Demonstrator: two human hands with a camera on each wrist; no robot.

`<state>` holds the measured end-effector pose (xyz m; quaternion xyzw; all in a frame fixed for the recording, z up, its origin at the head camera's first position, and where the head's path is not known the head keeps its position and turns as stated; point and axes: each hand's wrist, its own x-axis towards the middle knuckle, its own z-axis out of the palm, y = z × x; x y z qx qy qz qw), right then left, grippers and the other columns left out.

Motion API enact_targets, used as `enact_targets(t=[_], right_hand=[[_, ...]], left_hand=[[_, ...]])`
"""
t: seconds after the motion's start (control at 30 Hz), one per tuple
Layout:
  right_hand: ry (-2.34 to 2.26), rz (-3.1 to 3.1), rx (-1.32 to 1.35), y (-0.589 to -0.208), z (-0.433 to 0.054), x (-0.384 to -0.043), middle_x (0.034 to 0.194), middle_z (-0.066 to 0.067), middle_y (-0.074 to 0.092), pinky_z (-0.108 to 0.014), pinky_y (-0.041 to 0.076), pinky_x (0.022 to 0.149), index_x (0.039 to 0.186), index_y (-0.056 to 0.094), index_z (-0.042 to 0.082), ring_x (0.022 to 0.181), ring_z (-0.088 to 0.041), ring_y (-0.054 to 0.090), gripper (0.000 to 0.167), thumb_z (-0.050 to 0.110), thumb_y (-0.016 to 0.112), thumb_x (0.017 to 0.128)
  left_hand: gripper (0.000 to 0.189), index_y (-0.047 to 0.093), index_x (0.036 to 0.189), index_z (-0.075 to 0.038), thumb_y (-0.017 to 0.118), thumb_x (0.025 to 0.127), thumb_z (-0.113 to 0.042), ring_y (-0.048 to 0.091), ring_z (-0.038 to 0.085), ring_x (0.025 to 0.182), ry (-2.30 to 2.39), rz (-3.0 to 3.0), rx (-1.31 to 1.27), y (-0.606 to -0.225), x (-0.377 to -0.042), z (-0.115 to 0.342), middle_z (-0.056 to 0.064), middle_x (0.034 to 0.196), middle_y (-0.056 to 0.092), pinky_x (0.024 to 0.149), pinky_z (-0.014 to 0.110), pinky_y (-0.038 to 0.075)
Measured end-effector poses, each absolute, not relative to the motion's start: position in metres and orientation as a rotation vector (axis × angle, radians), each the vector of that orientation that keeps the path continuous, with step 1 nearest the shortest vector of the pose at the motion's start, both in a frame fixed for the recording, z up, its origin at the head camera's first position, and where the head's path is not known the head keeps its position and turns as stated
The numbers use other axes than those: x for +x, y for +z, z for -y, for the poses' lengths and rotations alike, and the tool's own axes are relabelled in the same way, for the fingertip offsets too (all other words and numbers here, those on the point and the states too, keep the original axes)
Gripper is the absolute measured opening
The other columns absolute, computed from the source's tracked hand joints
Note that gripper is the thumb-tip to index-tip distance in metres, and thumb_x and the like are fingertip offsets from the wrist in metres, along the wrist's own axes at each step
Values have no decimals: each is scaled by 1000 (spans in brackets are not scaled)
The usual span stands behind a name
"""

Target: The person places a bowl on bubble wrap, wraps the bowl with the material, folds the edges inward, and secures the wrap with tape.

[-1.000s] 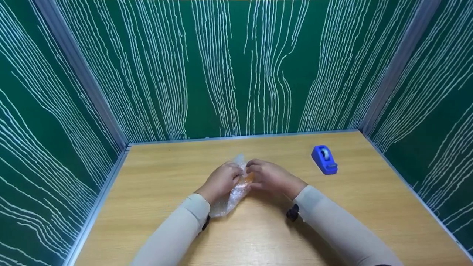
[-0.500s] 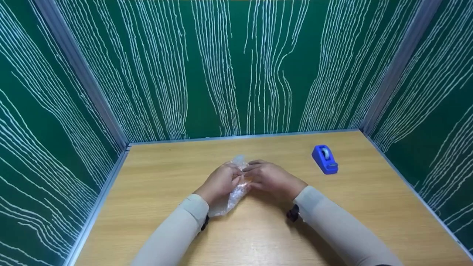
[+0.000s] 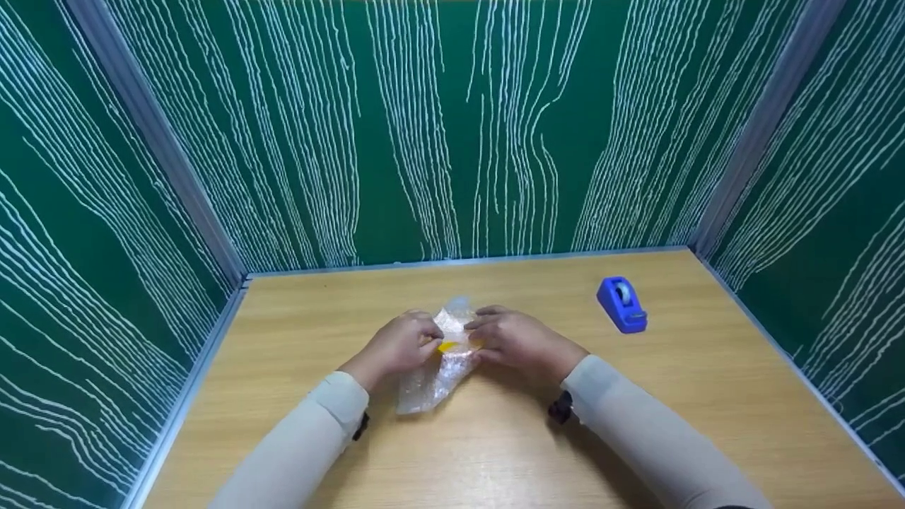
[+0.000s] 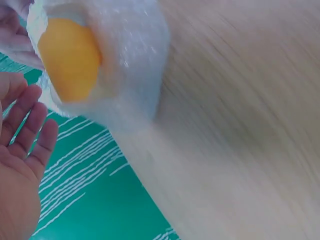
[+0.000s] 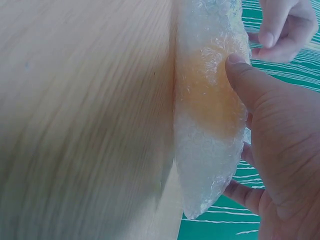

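A sheet of bubble wrap [image 3: 452, 375] lies folded around a smooth yellow-orange object [image 4: 70, 60] at the middle of the table. One end of that object shows uncovered in the left wrist view; its kind is unclear. My right hand [image 3: 520, 343] holds the wrapped bundle from the right, its thumb on the near face and fingers around the far edge in the right wrist view. My left hand [image 4: 22, 145], fingers loosely bent, is just off the wrap's left side with nothing in its grip.
A blue tape dispenser [image 3: 622, 304] with a roll of tape stands at the back right of the wooden table [image 3: 318, 325]. Green walls [image 3: 396, 141] with white wavy lines enclose the table at the back and both sides.
My left hand has let go of the bubble wrap and shifted left, so the wrap gapes and shows bright yellow. My right hand stays nearly in place on the bundle.
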<state>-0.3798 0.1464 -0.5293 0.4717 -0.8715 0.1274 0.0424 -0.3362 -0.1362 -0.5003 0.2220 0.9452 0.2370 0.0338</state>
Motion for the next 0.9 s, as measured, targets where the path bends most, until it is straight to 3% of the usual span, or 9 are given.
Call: enact_targets(t=[0.17,0.3,0.37,0.57,0.7,0.9], right_hand=[[380,2626,1483,-530,-146,-381,147,-9,79,-56,50,130,134,83,9,150,-40,65,39,38,79,109],[390,2659,1472,-529,-146,-381,150,-8,77,-56,49,130,136,82,10,152,-38,64,39,38,79,109],[391,2680,1466,-528,-147,-381,152,-7,76,-55,49,131,137,82,11,153,-38,63,39,39,79,109],[394,2733,1443,-527,-146,-382,153,-4,76,-53,47,133,137,83,15,156,-34,61,40,44,76,110],[384,2752,1428,-527,-145,-381,152,-3,76,-53,47,133,136,83,16,156,-33,61,40,45,77,109],[385,2737,1430,-527,-144,-380,151,-3,77,-53,48,132,134,84,16,155,-34,62,37,43,78,109]], left_hand=[[17,88,119,-15,75,110,-20,74,23,116,689,-2842,805,-502,-322,160,2,120,83,113,47,63],[16,88,115,-26,81,107,-37,71,16,98,717,-2695,681,-506,-311,178,-7,109,81,97,41,66],[25,87,116,-26,86,102,-47,70,15,94,742,-2637,635,-510,-307,185,-7,106,80,92,39,65],[57,86,125,-15,105,80,-46,74,20,113,776,-2563,704,-519,-302,199,0,123,81,110,48,63],[64,87,123,-18,111,68,-39,72,18,121,713,-2549,773,-519,-298,203,-3,127,80,118,48,59],[35,90,107,-25,107,77,-24,67,12,108,712,-2517,774,-520,-296,205,-12,115,77,110,38,58]])
